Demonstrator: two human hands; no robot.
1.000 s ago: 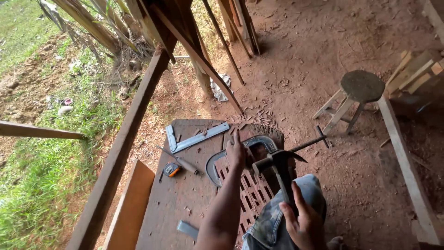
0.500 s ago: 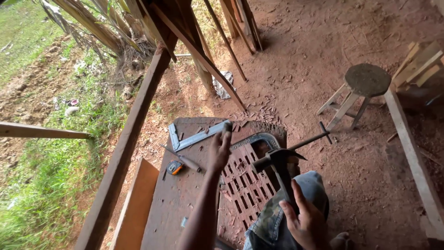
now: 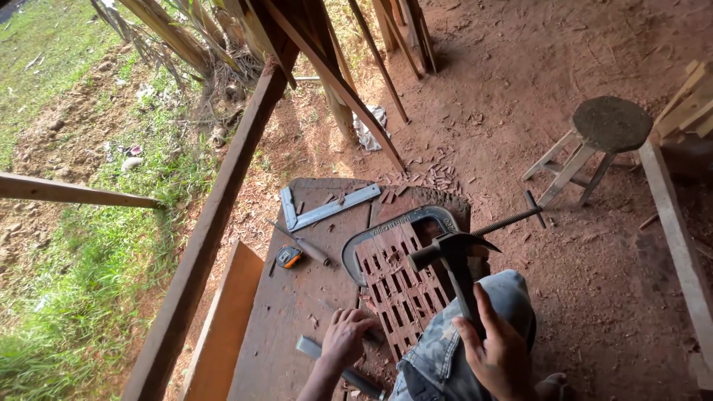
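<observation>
A wide wooden bench [image 3: 297,312] lay low over the red dirt floor [image 3: 594,245], set at the open edge of a shelter beside a slanting post [image 3: 223,215], so that daylight from the grass [image 3: 67,282] fell across the work. On its right side sat a slotted wooden grille [image 3: 397,286], a reddish panel cut through with rows of small openings. A large metal clamp [image 3: 416,219] curved round the far end of the grille, its long screw [image 3: 512,219] running out to the right, apparently to pin the panel to the bench. The person's knee [image 3: 475,327], in camouflage cloth, pressed close against the near edge of the grille, seemingly to brace it.

A round-topped stool [image 3: 609,126] stood well apart on the dirt. A steel square [image 3: 327,209] lay at the far end of the bench, out of the way yet within reach, with a screwdriver-like tool [image 3: 301,243] and a small tape measure [image 3: 288,257] just beside it.

The right hand [image 3: 497,356] was clamped on the handle of a hammer [image 3: 453,252], fingers wrapped tight, the head raised over the grille. The left hand [image 3: 345,338] rested on the bench just left of the grille, fingers curled down onto a chisel [image 3: 316,349] lying there; whether they had closed round it could not be told.
</observation>
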